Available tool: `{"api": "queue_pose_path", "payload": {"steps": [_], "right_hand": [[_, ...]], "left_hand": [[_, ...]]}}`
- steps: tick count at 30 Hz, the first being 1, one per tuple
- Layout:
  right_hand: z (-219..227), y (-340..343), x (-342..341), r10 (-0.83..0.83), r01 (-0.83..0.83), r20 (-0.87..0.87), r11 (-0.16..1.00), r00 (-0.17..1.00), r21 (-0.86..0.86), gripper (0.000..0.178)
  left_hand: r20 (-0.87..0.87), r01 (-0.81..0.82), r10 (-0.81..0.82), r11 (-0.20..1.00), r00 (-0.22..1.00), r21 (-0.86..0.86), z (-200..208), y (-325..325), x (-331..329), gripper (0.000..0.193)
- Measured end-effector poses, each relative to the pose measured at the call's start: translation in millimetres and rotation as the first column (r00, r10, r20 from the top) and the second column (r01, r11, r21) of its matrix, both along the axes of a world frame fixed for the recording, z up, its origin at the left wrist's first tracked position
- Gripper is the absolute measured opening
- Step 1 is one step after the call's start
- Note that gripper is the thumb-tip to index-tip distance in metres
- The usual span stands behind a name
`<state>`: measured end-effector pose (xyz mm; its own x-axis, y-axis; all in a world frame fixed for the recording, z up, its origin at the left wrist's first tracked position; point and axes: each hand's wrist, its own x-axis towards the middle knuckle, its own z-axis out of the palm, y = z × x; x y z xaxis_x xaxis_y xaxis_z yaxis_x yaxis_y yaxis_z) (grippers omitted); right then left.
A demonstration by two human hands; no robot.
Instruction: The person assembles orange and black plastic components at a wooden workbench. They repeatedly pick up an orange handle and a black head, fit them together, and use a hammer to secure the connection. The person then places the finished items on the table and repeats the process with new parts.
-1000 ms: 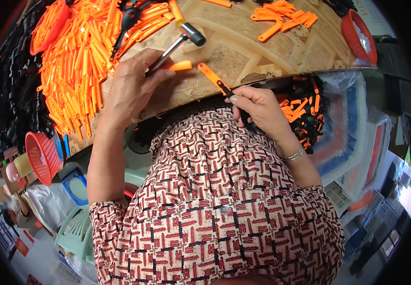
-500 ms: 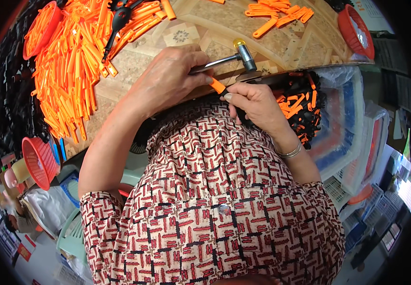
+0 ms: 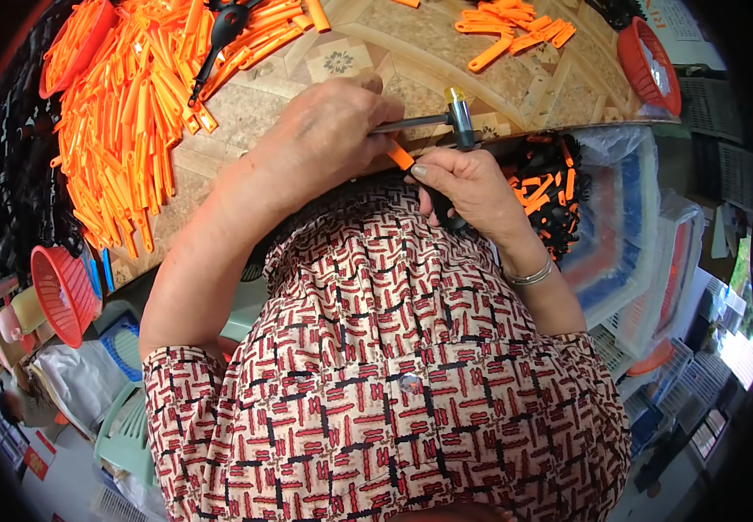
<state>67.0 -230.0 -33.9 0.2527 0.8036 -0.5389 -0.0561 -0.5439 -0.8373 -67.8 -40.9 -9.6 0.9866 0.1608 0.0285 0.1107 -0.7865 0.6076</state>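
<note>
Orange and black plastic meet in a slim piece (image 3: 401, 156) pinched by the right hand (image 3: 474, 187), its grip clamped near the black end while the orange end runs up toward the left hand (image 3: 337, 122). That hand's grip is closed around the handle of a small hammer (image 3: 428, 121), whose head is yellow at one end and dark at the other; whether its fingers also touch the orange end cannot be told. The piece sits between both hands, by the near edge of the counter (image 3: 402, 52) and in front of a patterned shirt (image 3: 394, 374). Beside the right hand, below the counter's edge, lies a jumble of black and orange parts (image 3: 546, 193). Farther out, a big heap of orange handles (image 3: 137, 122) covers the counter's left side, with a black tool (image 3: 228, 30) on top. Toward the far right lies a small orange cluster (image 3: 515, 33), near a red basket (image 3: 639, 74).
</note>
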Motion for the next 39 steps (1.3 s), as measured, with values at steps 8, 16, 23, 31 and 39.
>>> {"api": "queue_pose_path", "payload": {"steps": [8,16,23,31,39], "right_hand": [[-1,2,-8,-0.076,0.075,-0.004,0.992,0.997,-0.105,0.033],[-3,2,-15,-0.134,0.127,-0.069,0.987,0.989,-0.094,0.038],[-1,3,-15,-0.128,0.124,-0.054,0.990,0.990,-0.072,0.036],[-7,-1,-14,-0.140,0.141,-0.147,0.990,0.979,-0.003,0.031],[1,-15,9,0.054,-0.054,-0.051,0.998,0.997,-0.011,0.028]], "left_hand": [[0.095,-0.344,0.347,0.938,0.933,-0.049,4,-8,-24,0.026],[0.446,-0.433,0.396,0.901,0.802,-0.022,17,-23,-86,0.053],[0.385,-0.481,0.408,0.869,0.828,0.114,9,-31,-93,0.049],[0.372,-0.395,0.300,0.894,0.878,0.210,10,-47,-85,0.052],[0.297,-0.389,0.428,0.903,0.854,-0.185,-13,-21,-76,0.042]]}}
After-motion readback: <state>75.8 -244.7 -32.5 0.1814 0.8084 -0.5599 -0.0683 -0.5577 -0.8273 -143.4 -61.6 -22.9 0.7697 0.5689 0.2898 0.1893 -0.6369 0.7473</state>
